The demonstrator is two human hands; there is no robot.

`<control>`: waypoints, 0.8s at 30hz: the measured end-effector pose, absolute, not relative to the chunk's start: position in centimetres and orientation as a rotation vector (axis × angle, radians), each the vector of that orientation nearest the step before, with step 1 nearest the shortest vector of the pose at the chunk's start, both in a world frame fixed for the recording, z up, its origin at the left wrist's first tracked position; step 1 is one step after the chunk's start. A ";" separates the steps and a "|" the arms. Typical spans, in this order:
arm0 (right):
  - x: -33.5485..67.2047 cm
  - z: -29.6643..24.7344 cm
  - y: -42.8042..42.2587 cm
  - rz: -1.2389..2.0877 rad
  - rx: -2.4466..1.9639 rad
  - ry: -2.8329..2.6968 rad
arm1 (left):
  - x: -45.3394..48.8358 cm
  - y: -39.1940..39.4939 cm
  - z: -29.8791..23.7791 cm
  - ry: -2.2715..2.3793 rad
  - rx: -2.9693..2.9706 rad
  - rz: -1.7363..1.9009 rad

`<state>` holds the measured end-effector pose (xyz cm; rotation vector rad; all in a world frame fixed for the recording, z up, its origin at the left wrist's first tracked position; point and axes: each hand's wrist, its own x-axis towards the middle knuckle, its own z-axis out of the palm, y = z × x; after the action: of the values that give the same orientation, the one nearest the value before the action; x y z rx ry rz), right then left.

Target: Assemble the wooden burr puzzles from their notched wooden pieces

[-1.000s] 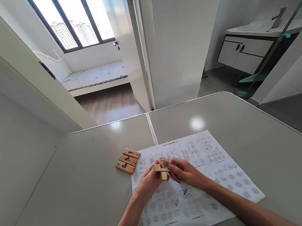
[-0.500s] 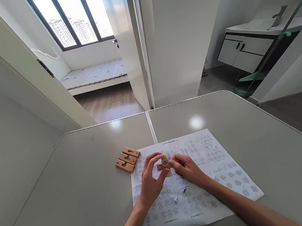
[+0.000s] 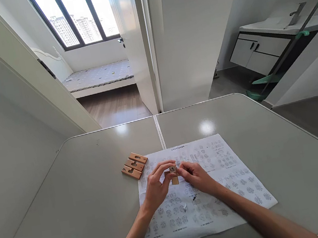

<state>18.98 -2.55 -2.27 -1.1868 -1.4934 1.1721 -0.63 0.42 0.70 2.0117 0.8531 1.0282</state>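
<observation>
Both my hands are at a small wooden burr puzzle [image 3: 175, 180], held over a printed sheet [image 3: 216, 198]. Crossed bars form it, and a dark mark shows on the end of one bar. My left hand [image 3: 156, 185] grips it between the thumb below and the fingers above. From the right, my right hand [image 3: 195, 175] pinches the end of a bar with thumb and forefinger. Its other fingers are curled in. Part of the puzzle is hidden behind my fingers. Left of the sheet lie three flat notched wooden pieces [image 3: 134, 164], side by side, with dark numbers on them.
The sheet has rows of small diagrams and lies creased on a grey table [image 3: 93, 201]. A seam runs down the table's middle. Beyond the far edge are an open door [image 3: 136, 50], a bed [image 3: 100, 75] and a sink cabinet [image 3: 259, 50].
My left fingers and thumb have moved closer together around the puzzle, with the thumb shifted up. More of the lower bar shows. The three loose pieces stay where they were.
</observation>
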 end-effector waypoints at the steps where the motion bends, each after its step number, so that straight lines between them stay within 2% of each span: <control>1: 19.0 -2.3 -2.5 1.171 -1.185 -1.503 | -0.7 0.5 0.7 0.852 2.022 1.024; 24: 19.7 -2.1 -2.4 1.216 -1.164 -1.519 | -1.4 0.8 0.6 0.830 2.026 0.949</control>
<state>19.69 -2.38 -2.07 -1.1640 -1.5187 1.2162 -1.37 0.83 0.57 2.0264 0.8305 0.9490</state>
